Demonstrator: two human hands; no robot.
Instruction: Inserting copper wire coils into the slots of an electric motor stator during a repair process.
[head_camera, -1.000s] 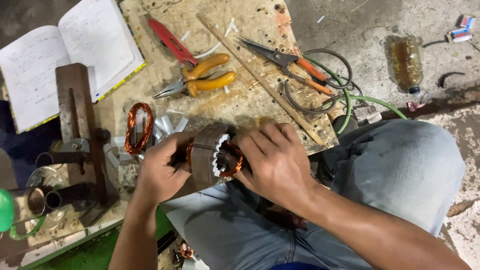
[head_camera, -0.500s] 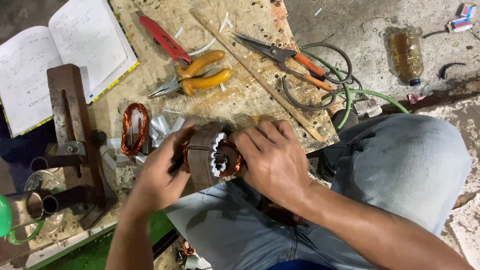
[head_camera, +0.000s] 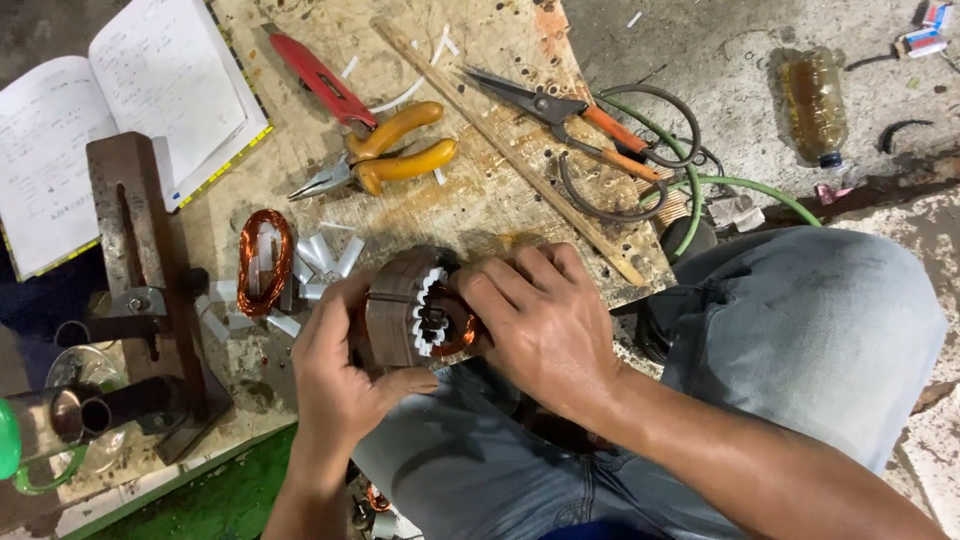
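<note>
Above your lap, at the near edge of the desk (head_camera: 480, 210), you hold the motor core (head_camera: 400, 308) with both hands. Your left hand (head_camera: 335, 375) grips its dark metal body from the side. Your right hand (head_camera: 545, 320) is curled over the open end, and its fingers (head_camera: 490, 290) press on the copper winding (head_camera: 455, 330) among the white paper strips. I judge you are seating wire in the slots. Such work needs a steady grip and gentle pressure, so the wire is not scratched. 1 spare copper coil (head_camera: 264, 262) lies near, left of the core, and yellow pliers (head_camera: 385, 160) lie further back.
</note>
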